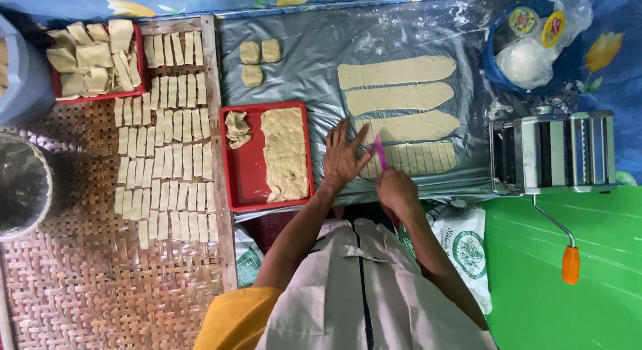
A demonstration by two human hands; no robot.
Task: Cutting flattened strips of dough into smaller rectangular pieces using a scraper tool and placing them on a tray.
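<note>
A dough strip [408,157] on the grey sheet [301,49] is pressed flat by the left hand [344,156], fingers spread. A pink cutter [380,152] is clamped in the right hand [396,189]. Round yellow-and-red labels [538,23] are seen on bagged packages in the blue tub [495,62].

The dough strips [401,99] look matt and soft, laid on a glossy, wrinkled grey plastic sheet [314,42] dusted with flour. A smooth pink plastic blade [380,152] is held. The red tray [247,169] is shiny plastic. Rough woven cane is seen in the mat [80,270]. The pasta roller [555,152] is polished metal, with an orange plastic handle [570,264].
</note>
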